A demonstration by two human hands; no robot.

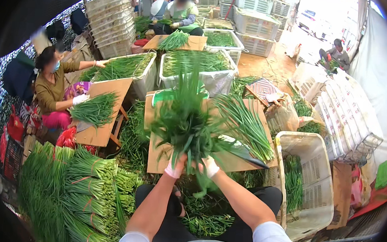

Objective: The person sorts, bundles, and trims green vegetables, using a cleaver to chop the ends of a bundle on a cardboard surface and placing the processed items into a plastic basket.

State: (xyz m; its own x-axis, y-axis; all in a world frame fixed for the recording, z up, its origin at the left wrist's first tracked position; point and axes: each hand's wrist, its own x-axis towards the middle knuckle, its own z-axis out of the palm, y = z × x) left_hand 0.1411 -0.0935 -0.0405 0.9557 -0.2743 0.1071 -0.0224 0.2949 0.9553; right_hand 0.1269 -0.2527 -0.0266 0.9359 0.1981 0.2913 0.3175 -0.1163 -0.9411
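Note:
A large loose bunch of green chives [186, 125] stands upright in front of me, its leaves smeared by motion. My left hand [176, 165], in a white glove, is closed round its lower left side. On the lower right side my right hand [209, 166], gloved too, grips the same bunch. Below them is a wooden board [157, 152]. Another heap of long chives [247, 125] lies at the board's right, beside a dark-handled tool like a knife [257, 162], partly covered by leaves.
Tied chive bundles [76, 193] are stacked at lower left. A white plastic crate [317, 194] holding some chives stands at right. Crates full of chives [198, 64] are beyond the board. A co-worker [58, 80] sits at left by another board [94, 133]; others sit farther back.

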